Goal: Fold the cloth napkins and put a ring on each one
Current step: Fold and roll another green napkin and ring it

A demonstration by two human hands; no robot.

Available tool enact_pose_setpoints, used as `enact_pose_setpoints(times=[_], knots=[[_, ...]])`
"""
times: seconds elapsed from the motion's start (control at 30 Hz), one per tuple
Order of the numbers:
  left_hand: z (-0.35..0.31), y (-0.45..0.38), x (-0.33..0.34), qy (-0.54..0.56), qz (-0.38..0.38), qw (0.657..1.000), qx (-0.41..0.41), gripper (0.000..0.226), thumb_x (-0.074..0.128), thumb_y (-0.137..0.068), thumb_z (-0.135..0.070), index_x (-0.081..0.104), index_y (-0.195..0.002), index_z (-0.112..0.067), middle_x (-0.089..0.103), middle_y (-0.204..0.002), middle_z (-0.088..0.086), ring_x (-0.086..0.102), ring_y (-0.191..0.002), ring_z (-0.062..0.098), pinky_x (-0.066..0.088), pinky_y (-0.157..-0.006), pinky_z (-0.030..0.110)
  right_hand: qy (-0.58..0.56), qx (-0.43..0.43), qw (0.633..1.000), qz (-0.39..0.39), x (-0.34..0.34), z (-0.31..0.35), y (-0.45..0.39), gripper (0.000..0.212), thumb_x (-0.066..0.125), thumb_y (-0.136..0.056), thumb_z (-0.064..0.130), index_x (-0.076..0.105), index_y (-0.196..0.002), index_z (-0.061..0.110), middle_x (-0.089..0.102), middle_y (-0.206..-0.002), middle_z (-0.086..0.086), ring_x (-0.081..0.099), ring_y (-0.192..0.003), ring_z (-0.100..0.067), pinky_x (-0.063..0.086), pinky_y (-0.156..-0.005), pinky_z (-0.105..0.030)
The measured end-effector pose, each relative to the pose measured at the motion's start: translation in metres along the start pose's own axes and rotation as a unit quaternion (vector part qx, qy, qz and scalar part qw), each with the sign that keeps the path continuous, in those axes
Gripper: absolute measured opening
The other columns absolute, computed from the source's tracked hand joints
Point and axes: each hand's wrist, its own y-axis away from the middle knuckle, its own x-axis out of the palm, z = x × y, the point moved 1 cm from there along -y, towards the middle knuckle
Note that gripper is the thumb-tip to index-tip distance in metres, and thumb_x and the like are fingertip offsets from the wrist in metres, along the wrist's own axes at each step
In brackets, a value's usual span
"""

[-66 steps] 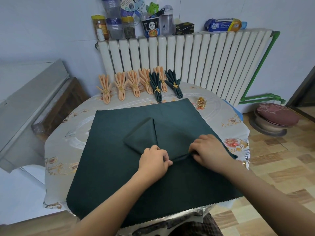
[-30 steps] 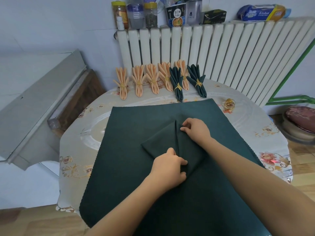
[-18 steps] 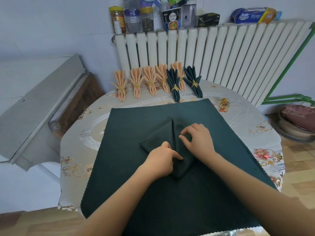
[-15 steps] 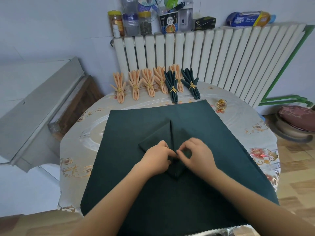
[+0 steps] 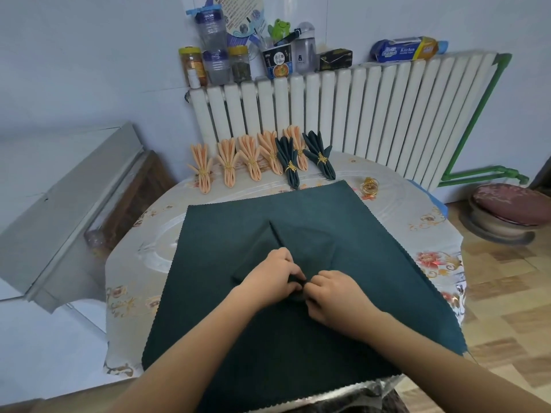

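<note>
Head view, single entry. Item in work: folded dark green napkin (image 5: pixel 293 248), kite-shaped, lying on a larger spread green cloth (image 5: pixel 208 293) that covers the near half of the table (image 5: pixel 417 210); its long axis runs away from the person, wide end far, narrow point near, under the hands. Left hand (image 5: pixel 268 280): fingers curled, pinching the napkin's near point from the left. Right hand (image 5: pixel 337 296): fingers curled, pinching the same point from the right; the two hands meet there, fingertips touching or nearly so. Loose gold ring (image 5: pixel 370 186): far right on the bare table, just beyond the spread cloth's far right corner, well apart from both hands; the right hand is the nearer. Judgement: the gathered point should be held by the left hand while the right reaches forward and right for the ring. Finished stock: five peach ringed napkins (image 5: pixel 228 166) and two green ringed napkins (image 5: pixel 290 165) in a row along the far edge, before the radiator (image 5: pixel 372 114). Open room: bare table right of the cloth up to the ring; the near edge lies close under the forearms.
</note>
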Motion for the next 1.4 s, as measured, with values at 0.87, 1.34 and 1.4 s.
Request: enact_pose_setpoints(times=[0.87,1.34,1.4], knots=[[0.081,0.031,0.02,-0.119,0.017,0.993,-0.018,0.094,-0.02,-0.069,-0.073,-0.003,-0.15,-0.029,-0.017,-0.15,-0.019,-0.018,-0.141,0.0,-0.017,-0.112,0.021,-0.148,0.117,0.982,0.012,0.0,-0.024,0.045,0.03,0.044,-0.09,0.033,0.072,-0.094,0.023,0.068,-0.096,0.011,0.063,-0.089,-0.01,0.052,-0.075,-0.02],[0.056,0.048,0.02,0.054,-0.001,0.994,0.093,0.031,0.049,-0.095,-0.033,0.043,-0.126,-0.034,0.023,-0.15,-0.015,0.008,-0.142,-0.002,0.008,-0.119,0.026,-0.083,0.039,0.993,0.068,-0.012,-0.021,0.044,0.019,0.046,-0.087,0.045,0.051,-0.1,0.031,0.063,-0.104,0.006,0.062,-0.094,-0.015,0.054,-0.073,-0.024],[0.058,0.048,0.019,0.089,0.011,0.993,0.082,0.014,0.054,-0.093,-0.032,0.053,-0.107,-0.033,0.027,-0.146,-0.018,0.012,-0.141,-0.003,0.016,-0.118,0.032,-0.08,0.043,0.995,0.048,-0.011,-0.02,0.043,0.013,0.046,-0.088,0.042,0.049,-0.09,0.029,0.063,-0.098,0.005,0.064,-0.088,-0.017,0.054,-0.066,-0.025]])
